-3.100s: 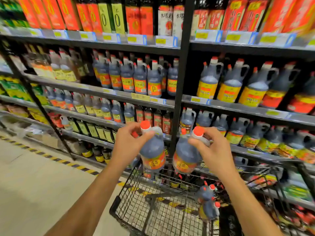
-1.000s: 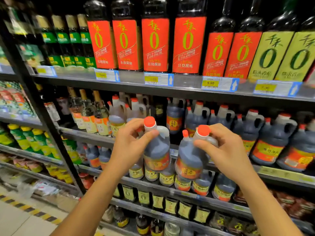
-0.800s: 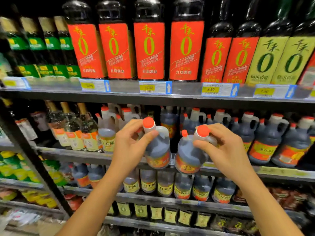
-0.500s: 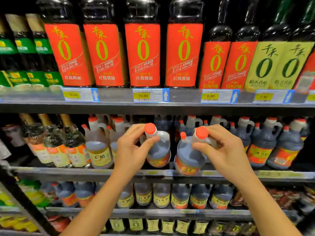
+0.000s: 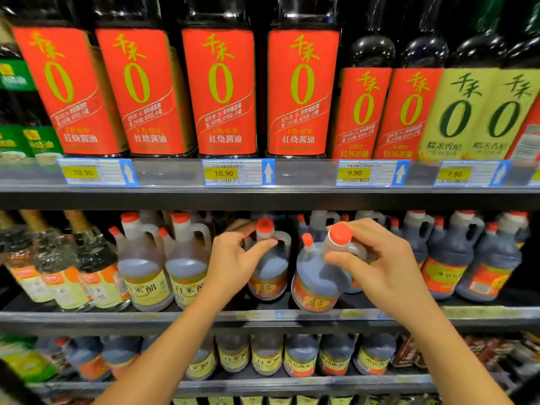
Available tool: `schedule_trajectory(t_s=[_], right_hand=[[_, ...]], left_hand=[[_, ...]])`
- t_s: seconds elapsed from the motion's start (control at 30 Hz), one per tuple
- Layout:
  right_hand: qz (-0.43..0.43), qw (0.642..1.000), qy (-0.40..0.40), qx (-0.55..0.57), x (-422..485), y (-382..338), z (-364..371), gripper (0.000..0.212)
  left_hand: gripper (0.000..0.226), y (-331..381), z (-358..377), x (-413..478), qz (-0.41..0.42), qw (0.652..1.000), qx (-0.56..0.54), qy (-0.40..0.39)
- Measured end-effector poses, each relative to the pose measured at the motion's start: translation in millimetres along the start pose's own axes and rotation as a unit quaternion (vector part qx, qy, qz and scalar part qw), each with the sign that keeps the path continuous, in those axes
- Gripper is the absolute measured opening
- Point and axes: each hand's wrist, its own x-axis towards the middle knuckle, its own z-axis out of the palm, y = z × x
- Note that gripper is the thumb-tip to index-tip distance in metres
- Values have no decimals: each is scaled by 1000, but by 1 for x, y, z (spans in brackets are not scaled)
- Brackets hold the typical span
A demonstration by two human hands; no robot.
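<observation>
The left hand [image 5: 236,264] pinched the neck of the first jug [image 5: 268,276] between thumb and fingers. This dark jug was upright on the middle shelf [image 5: 117,317], set back from its front edge. The right hand [image 5: 388,270] had its fingers curled round the handle of the second jug [image 5: 317,285], which was tilted with its base at the shelf's front edge. Pale vinegar jugs [image 5: 146,276] stood just beside them, toward the shelf's left end.
</observation>
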Motion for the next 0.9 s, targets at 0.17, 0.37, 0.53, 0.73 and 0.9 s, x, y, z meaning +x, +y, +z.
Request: schedule_trajectory(t_s=[0.17,0.37,0.53,0.73,0.9], right_hand=[[6,1000,-7,11,3,4,-2,19],[18,999,-2,31,5,5,-5,21],[27,999,0,39,4,7,-7,21],[38,998,-2,46,4,7,-8,24],[54,997,-6,59,5,9,-5,23]], left_hand=[[16,-9,14,16,-34,999,-29,-15],[15,-19,16,34,-96,995,-5,-28],[19,-18,24,37,-99,993,38,-48],[71,-33,22,16,-162,986,-9,-45],[106,-51,23,-22,-196,975,12,-105]])
